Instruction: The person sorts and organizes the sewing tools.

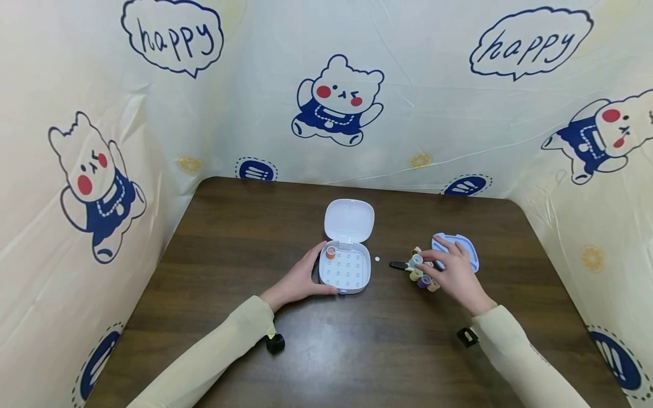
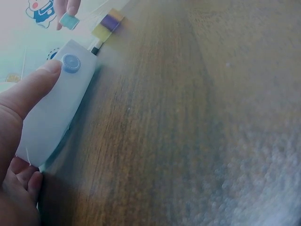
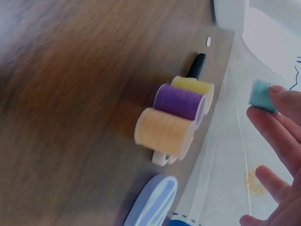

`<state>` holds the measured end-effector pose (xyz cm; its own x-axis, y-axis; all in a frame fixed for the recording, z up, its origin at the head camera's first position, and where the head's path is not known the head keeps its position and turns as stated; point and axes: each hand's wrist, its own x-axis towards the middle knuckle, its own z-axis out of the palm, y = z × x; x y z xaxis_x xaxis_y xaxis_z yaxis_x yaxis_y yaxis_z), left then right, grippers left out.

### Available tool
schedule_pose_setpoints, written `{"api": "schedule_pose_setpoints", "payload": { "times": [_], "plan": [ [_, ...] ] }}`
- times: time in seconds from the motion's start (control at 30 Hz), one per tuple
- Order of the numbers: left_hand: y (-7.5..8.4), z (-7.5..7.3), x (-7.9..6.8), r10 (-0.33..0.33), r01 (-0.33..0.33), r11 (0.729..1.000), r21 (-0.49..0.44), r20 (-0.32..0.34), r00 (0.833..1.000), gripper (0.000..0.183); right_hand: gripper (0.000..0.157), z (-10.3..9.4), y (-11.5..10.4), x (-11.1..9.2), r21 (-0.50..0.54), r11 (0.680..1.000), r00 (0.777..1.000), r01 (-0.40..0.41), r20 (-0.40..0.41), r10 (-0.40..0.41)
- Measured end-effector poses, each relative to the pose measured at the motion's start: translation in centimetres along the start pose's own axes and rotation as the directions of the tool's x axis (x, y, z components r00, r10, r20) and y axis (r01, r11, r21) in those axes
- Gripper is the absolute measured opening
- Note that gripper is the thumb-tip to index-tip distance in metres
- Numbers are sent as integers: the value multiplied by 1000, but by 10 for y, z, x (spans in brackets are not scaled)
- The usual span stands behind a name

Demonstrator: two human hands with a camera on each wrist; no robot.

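Note:
My left hand [image 1: 300, 281] grips the left side of a white square case [image 1: 364, 280], thumb at its front near the round latch [image 2: 71, 63]. The case's lid [image 1: 349, 220] stands open. Small pegs line its floor, and one orange thread spool [image 1: 330, 253] sits in the back left corner. Right of the case, my right hand [image 1: 456, 279] pinches a teal thread spool [image 3: 261, 95] between thumb and fingers, raised above the table. Below it lie yellow [image 3: 195, 87], purple [image 3: 179, 102] and peach [image 3: 164, 132] thread spools in a row.
A black-handled tool [image 1: 398, 265] lies beside the spools, pointing toward the case. Between it and the case is a small white disc [image 1: 377, 259]. A pale blue lid-like piece [image 1: 473, 258] rests behind my right hand. Printed cloth [image 1: 398, 136] hangs around the wooden table [image 1: 367, 351].

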<state>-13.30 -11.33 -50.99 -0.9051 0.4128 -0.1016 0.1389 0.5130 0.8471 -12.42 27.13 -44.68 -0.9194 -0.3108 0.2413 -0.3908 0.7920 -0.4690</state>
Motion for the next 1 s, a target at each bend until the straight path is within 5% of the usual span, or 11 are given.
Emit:
{"api": "schedule_pose_setpoints", "payload": {
  "times": [1.0],
  "plan": [
    [2, 0, 1, -9, 9, 1000, 3, 7, 1000, 125, 22, 24, -32, 37, 82, 997, 999, -5, 42, 2]
  ]
}}
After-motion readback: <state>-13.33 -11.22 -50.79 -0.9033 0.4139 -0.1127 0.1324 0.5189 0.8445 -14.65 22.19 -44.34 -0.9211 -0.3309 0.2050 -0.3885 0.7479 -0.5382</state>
